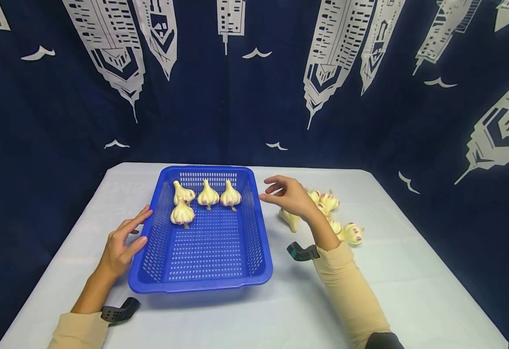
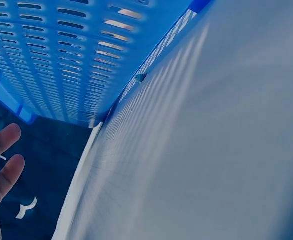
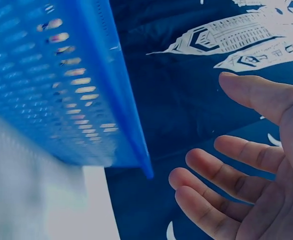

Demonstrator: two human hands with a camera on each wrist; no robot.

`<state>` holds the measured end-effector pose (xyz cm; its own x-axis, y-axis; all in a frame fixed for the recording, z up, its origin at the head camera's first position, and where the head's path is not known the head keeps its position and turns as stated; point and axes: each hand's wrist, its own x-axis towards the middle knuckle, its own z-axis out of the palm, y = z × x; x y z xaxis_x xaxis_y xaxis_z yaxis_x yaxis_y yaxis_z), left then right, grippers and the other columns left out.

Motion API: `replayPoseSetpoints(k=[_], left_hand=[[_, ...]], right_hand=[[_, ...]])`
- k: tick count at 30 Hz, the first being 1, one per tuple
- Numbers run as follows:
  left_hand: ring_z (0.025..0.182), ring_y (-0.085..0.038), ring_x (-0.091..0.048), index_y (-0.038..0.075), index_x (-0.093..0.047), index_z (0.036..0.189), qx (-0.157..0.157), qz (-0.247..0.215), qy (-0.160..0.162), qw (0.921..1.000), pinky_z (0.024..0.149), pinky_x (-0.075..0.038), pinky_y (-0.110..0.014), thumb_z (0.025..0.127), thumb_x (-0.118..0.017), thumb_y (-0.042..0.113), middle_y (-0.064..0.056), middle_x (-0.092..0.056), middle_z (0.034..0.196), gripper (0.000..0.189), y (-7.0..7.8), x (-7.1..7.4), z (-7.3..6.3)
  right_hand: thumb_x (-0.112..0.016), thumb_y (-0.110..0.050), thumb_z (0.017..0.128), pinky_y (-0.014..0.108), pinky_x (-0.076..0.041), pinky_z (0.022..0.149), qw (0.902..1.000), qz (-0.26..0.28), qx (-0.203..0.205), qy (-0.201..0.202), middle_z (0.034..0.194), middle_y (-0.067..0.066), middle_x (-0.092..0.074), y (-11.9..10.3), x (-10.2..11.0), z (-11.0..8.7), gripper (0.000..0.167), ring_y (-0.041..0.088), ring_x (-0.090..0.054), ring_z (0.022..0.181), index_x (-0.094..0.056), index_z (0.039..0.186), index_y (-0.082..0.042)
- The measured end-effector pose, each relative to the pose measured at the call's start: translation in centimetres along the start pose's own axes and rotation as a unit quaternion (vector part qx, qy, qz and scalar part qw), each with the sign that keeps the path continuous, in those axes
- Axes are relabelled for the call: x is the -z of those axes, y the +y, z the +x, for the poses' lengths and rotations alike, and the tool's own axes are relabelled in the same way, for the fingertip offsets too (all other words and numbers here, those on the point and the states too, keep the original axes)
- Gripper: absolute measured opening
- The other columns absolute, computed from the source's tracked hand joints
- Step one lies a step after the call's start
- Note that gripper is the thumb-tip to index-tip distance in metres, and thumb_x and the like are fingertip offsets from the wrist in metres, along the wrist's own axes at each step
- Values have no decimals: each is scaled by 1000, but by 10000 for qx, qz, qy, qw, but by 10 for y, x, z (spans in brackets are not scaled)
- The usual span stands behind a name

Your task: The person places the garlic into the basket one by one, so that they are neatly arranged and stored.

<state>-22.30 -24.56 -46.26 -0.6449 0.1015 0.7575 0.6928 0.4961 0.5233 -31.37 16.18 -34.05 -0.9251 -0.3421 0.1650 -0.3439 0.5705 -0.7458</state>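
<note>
In the head view a blue plastic basket (image 1: 206,286) with slotted walls stands on the table. Four sits badly as a count, so: several garlic bulbs (image 1: 208,195) lie toward its far end. My left hand (image 1: 121,245) rests its fingers along the basket's left rim, thumb apart from the others. To the right of the basket, my right hand (image 1: 291,196) hovers beside the rim with relaxed fingers and holds nothing. In the right wrist view its palm (image 3: 286,200) faces the basket wall (image 3: 71,90). More garlic bulbs (image 1: 351,233) lie behind the right hand, partly hidden by it.
A white-covered table (image 1: 307,310) carries everything. Behind it hangs a dark blue cloth (image 1: 219,106) printed with white buildings and birds. Both wrists wear dark bands (image 1: 121,310). The loose garlic pile is on the table's right side.
</note>
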Motion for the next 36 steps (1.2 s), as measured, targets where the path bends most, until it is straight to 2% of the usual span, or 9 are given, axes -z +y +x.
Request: replayPoseSetpoints(k=[7, 14, 20, 28, 36], left_hand=[[109, -1, -53, -2, -60, 132, -2, -25, 42, 10000, 80, -38, -19, 74, -56, 4, -20, -54, 140, 58, -4, 1, -2], [110, -1, -52, -3, -60, 132, -9, -15, 28, 10000, 81, -38, -19, 74, -56, 3, -18, -54, 141, 58, -4, 2, -6], [110, -3, -52, -3, -59, 133, -76, -15, -73, 9999, 81, -38, -21, 75, -57, 2, -16, -53, 143, 58, -5, 1, -2], [110, -2, -52, -2, -60, 133, -85, 63, -73, 9999, 80, -39, -22, 75, -57, 4, -15, -53, 142, 58, -3, 0, -2], [109, -1, -53, -2, -60, 133, -68, 35, 4, 10000, 80, -38, -21, 74, -57, 4, -18, -54, 141, 59, -3, 0, -1]], right_hand=[[-76, -22, 86, 33, -54, 70, 9998, 171, 38, 101, 103, 16, -70, 14, 2, -5, 48, 26, -68, 85, -62, 126, 1], [-76, -22, 86, 32, -52, 75, 9994, 93, 147, 315, 103, 16, -71, 27, 8, -10, 47, 26, -67, 87, -63, 125, 1], [-76, -23, 87, 36, -53, 78, 9986, 144, 50, 498, 104, 17, -71, 32, 16, -12, 47, 29, -68, 89, -63, 126, 0], [-75, -23, 87, 35, -54, 78, 9976, 152, -209, 636, 107, 18, -70, 46, 24, -22, 49, 30, -67, 92, -61, 128, -1], [-74, -25, 88, 40, -54, 81, 9979, -168, -162, 611, 108, 19, -70, 61, 34, -28, 50, 32, -66, 96, -60, 129, 1]])
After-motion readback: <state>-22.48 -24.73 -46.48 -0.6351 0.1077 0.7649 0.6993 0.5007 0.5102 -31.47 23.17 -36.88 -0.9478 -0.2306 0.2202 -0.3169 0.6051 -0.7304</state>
